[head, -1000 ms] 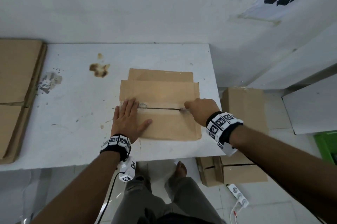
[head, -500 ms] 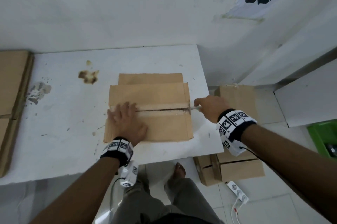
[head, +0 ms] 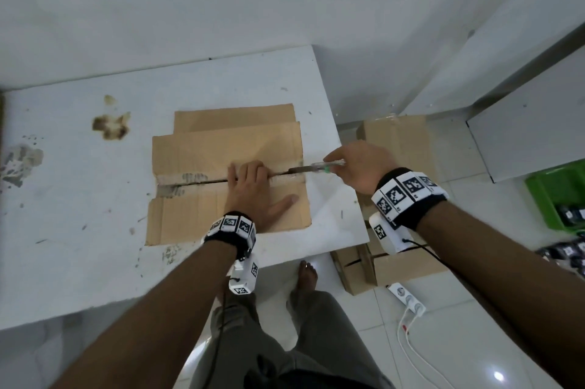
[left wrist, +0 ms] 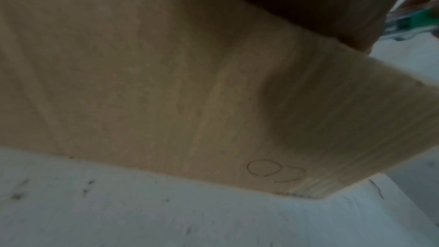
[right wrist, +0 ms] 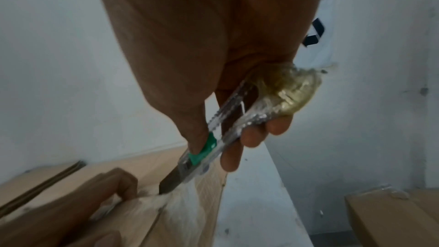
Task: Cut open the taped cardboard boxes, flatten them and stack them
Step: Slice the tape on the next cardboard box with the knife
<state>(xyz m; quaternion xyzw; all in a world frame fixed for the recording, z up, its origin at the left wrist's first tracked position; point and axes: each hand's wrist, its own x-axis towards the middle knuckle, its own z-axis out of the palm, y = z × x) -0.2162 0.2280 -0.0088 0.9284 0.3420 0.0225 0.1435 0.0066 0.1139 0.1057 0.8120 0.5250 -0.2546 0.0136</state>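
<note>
Head view: cardboard box (head: 221,148) lies flat near the bench's (head: 79,198) right edge, toward the front; taped seam runs left-right, slit looks open on the left part.
Left hand (head: 253,195): fingers straight, palm pressing the near flap flat beside the seam.
Right hand (head: 361,167): grasping the box cutter (head: 313,167), blade at the seam's right end by the left fingertips.
Handling: light, stiff board, bends at the creases; slides on the bench unless pinned.
Hold: flaps or outer edges, fingers off the blade line.
Tape (right wrist: 180,211): blurred, probably part-cut.
</note>
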